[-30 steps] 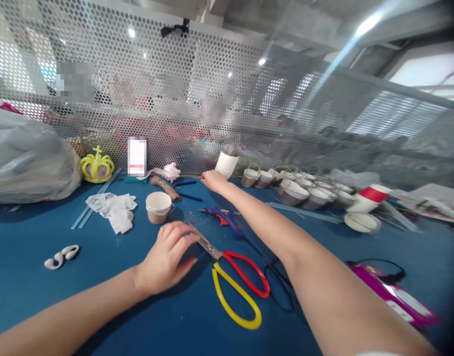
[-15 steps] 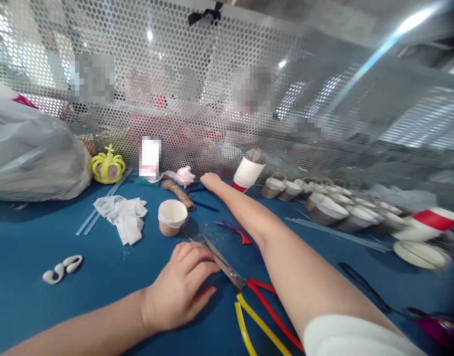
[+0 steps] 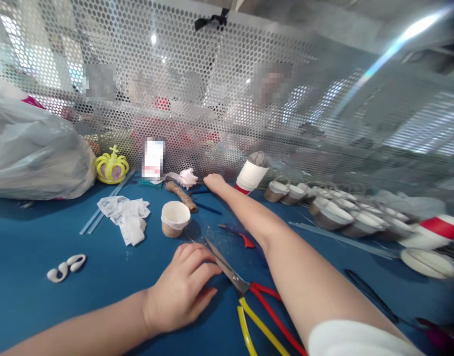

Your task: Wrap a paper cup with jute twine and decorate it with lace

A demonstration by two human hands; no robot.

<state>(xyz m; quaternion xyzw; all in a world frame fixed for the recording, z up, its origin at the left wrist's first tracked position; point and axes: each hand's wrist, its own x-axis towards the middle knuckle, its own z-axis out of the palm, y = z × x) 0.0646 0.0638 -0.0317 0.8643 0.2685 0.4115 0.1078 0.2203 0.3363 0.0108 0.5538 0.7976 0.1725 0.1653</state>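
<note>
My left hand [image 3: 188, 289] rests palm down on the blue table, its thumb apart from the loosely bent fingers. Its fingertips lie beside the blades of large scissors [image 3: 234, 279] with one red and one yellow handle. A small paper cup [image 3: 175, 219] with a brown outside stands just beyond, and a thin strand runs from it towards my left fingers. My right arm stretches far forward. At its end my right hand [image 3: 214, 182] is closed near the perforated panel, beside a pale pink ribbon bundle [image 3: 188, 178] and blue-handled pliers [image 3: 208, 207]. What its fingers hold is hidden.
A twine bundle [image 3: 180, 195], white cloth [image 3: 126, 217], glue sticks [image 3: 97, 217] and white earphones [image 3: 66, 268] lie leftward. Behind are a yellow crown [image 3: 112, 165], a phone [image 3: 153, 158] and a plastic bag [image 3: 37, 148]. Stacked cups [image 3: 252, 173] and rows of small cups [image 3: 331, 212] stand right.
The whole view has shifted slightly, so things sit a little further right. Both hands keep nearly the same pose, and nothing on the table has visibly moved.
</note>
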